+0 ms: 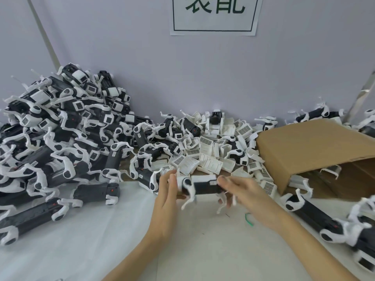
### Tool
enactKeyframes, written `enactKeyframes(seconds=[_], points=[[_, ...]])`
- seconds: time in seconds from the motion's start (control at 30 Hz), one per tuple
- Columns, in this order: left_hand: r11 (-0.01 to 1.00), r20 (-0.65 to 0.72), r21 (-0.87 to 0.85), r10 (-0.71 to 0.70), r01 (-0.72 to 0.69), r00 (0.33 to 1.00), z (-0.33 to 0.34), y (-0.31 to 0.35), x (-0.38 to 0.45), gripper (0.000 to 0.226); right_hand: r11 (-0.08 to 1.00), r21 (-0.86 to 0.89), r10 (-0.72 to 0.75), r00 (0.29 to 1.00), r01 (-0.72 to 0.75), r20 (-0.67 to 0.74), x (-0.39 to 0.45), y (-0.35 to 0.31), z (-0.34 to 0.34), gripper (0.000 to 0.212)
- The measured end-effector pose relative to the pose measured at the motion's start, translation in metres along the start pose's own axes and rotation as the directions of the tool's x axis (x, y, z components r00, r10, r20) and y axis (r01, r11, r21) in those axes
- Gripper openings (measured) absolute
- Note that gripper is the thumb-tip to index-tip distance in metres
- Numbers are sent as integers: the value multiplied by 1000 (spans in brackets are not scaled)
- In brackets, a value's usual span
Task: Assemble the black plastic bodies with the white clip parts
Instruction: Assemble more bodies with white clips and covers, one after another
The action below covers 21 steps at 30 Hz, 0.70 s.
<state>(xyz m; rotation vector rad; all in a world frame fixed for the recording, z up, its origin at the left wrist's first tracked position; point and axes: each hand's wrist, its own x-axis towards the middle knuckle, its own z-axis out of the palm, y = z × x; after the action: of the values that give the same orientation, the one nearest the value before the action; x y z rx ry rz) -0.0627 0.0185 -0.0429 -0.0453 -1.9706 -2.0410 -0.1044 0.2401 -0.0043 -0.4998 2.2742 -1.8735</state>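
Note:
Between both hands, just above the white table cover, is a black plastic body [204, 187] with white legs hanging below and a white piece along its top. My left hand [168, 191] holds its left end, fingers fairly straight along it. My right hand [241, 189] grips the right end, fingertips curled over the top. A spread of loose white clip parts [211, 163] lies just behind the hands.
A tall heap of black and white bodies [60, 128] fills the left side against the wall. A tipped brown cardboard box [312, 147] lies at the right with white parts inside. More bodies [316, 218] lie at the right front. A small green scrap [249, 219] sits on the cover.

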Motion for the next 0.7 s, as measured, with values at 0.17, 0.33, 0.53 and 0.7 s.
enactKeyframes(seconds=[0.17,0.33,0.53,0.7], points=[[997,-68,-71,-18,13,998,-2,2,1,48,637,760,-121,990,129,-66,25,-39,-60,47],[969,-213,226,144,-95,966,0,-1,-1,6,598,801,-113,993,33,43,39,-49,-85,79],[936,-464,346,116,58,878,-9,-4,9,59,603,783,167,984,-152,63,32,-3,-26,38],[969,-438,244,73,41,896,-14,-10,16,20,553,793,272,955,-255,117,21,25,7,38]])
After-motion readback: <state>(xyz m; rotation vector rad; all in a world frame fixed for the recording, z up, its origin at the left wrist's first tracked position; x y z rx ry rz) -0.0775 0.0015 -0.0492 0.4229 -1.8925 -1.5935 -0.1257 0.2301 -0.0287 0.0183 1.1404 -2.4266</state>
